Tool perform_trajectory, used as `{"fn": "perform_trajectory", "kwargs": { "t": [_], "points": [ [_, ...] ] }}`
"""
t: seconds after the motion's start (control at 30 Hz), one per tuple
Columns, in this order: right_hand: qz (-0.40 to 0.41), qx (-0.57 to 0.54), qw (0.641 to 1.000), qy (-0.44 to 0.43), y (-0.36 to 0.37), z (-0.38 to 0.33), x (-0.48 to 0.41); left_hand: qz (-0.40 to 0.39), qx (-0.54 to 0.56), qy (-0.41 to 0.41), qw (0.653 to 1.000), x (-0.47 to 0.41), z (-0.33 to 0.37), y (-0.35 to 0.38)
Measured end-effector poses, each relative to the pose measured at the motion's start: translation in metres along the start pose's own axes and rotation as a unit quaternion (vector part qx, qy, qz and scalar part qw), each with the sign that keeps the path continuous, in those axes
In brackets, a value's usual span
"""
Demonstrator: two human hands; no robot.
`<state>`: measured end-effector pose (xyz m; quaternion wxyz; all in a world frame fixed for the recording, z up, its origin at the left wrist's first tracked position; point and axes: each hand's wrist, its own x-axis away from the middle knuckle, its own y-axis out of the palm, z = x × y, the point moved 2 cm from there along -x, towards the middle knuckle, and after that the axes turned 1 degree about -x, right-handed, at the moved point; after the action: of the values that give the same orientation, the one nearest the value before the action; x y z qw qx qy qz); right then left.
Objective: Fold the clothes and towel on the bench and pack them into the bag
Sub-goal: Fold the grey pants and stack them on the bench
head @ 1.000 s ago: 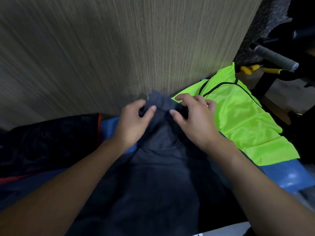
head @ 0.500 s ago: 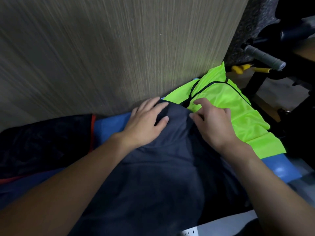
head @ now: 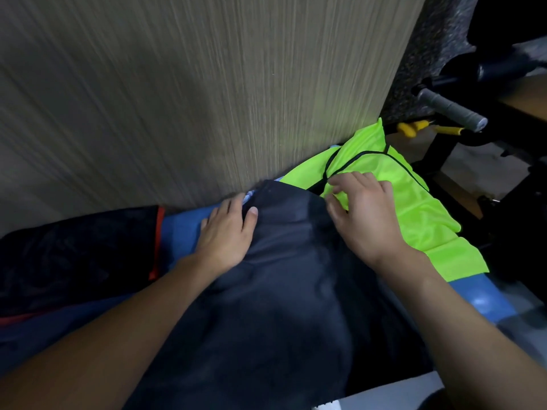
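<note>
Blue padded bench point(head: 485, 300): left hand point(head: 228, 235) flattens dark grey garment point(head: 281, 291) (fingers straight); right hand point(head: 367, 217) moved on, pinching neon-green vest point(head: 414, 208) next.

Scanning for lettering now, and nothing readable turns up anywhere. The dark garment point(head: 281, 291) under both hands shows plain cloth, no print or tag. The neon vest point(head: 420, 208) beneath the right hand point(head: 364, 220) carries only black piping. Out past the left hand point(head: 228, 232), it's too dim and blurred to make out any marks.
</note>
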<state>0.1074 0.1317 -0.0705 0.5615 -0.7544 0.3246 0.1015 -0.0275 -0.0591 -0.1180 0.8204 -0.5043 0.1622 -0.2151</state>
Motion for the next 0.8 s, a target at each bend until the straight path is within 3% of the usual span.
{"fn": "perform_trajectory", "kwargs": {
  "t": [0.17, 0.4, 0.63, 0.8],
  "points": [
    [-0.064, 0.048, 0.996, -0.05, 0.036, -0.033, -0.023, -0.009, 0.026, -0.04, 0.999, -0.003, -0.015, -0.006],
    [-0.112, 0.139, 0.984, 0.018, 0.058, -0.048, -0.044, -0.002, 0.162, -0.069, 0.984, -0.007, -0.032, -0.004],
    [-0.178, 0.073, 0.981, 0.034, 0.068, -0.053, -0.053, -0.024, 0.187, -0.06, 0.98, -0.002, -0.045, -0.009],
    [-0.137, -0.121, 0.978, 0.1, 0.057, -0.054, -0.058, -0.011, 0.234, -0.102, 0.967, 0.001, -0.055, -0.014]
  ]
}}
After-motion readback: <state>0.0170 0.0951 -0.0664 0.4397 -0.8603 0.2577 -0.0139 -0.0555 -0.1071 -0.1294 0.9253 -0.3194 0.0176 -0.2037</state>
